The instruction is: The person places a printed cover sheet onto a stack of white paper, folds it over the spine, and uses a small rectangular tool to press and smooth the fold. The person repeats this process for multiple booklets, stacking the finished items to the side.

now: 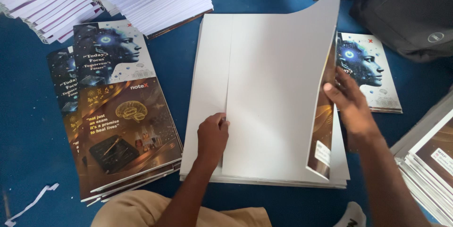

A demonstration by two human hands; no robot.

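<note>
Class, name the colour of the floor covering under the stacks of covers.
Blue floor covering, clearest in the head view.

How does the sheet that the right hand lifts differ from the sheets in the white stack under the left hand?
The lifted sheet curls upward, gripped at its edge by the right hand; the white stack lies flat beneath the left hand. The lifted sheet shows a dark printed side at its raised edge; the stack shows only blank white. Both seem to be the same large format.

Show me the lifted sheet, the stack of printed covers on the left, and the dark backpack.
lifted sheet (pixel 283 90), head view, on its white underside, mid-sheet.
stack of printed covers (pixel 122 128), head view, on the top cover's middle, by the brain drawing.
dark backpack (pixel 406 10), head view, on its front panel.
</note>
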